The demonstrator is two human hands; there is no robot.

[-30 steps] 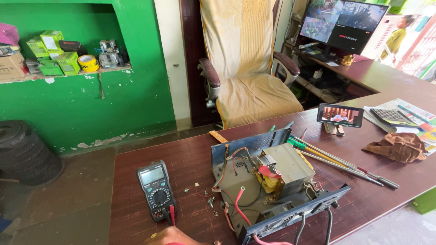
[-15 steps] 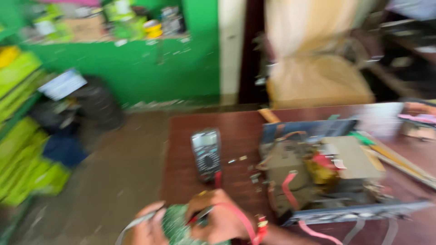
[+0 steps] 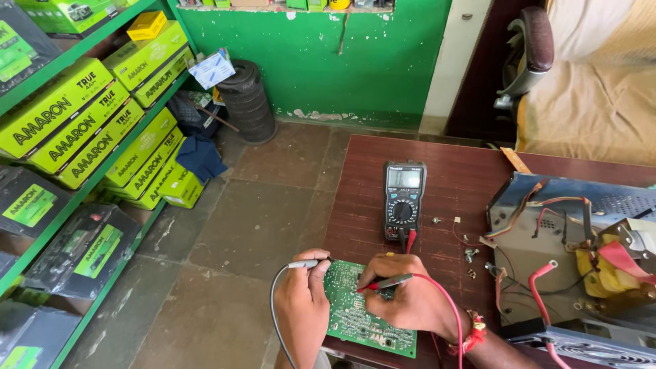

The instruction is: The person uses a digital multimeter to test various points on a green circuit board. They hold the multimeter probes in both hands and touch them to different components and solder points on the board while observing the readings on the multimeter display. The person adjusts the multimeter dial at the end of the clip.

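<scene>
The green board (image 3: 359,307) lies at the tabletop (image 3: 424,157) near edge, long axis running toward the person, its bottom end cut off. The left hand (image 3: 301,301) pinches a grey probe (image 3: 304,264); the right hand (image 3: 403,301) pinches a red probe (image 3: 386,282), tip pointing left onto the board. The multimeter (image 3: 403,200) stands just beyond.

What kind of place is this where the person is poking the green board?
Probably an electronics repair shop that also sells batteries. A multimeter sits on the table beside an opened metal unit with loose wires, and shelves of boxed batteries line the wall.
</scene>
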